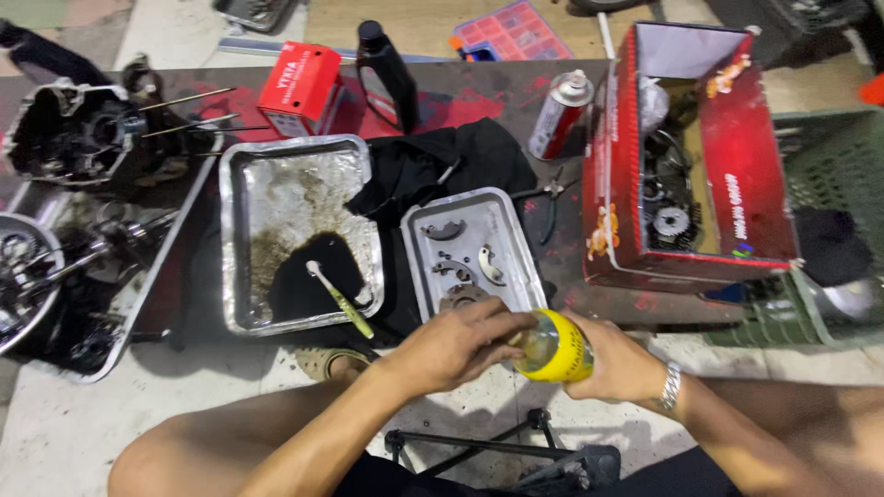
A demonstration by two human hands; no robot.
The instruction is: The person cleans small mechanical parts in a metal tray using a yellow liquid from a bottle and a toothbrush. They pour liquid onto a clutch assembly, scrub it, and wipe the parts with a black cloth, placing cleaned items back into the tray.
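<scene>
Hands: left hand [458, 347] and right hand [615, 361] both gripped the yellow bottle [553, 346].
Surface: dark, stained bench [479, 92] lay beyond them.
Hidden: the bottle's cap sat under the left fingers.

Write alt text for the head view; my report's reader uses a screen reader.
Both hands, left hand and right hand, grip a yellow bottle above a small metal tray of engine parts; beside it, an oily tray holds a toothbrush.

Both hands [543, 350] around a yellow bottle [556, 346] above a small metal tray [474, 250]
</scene>
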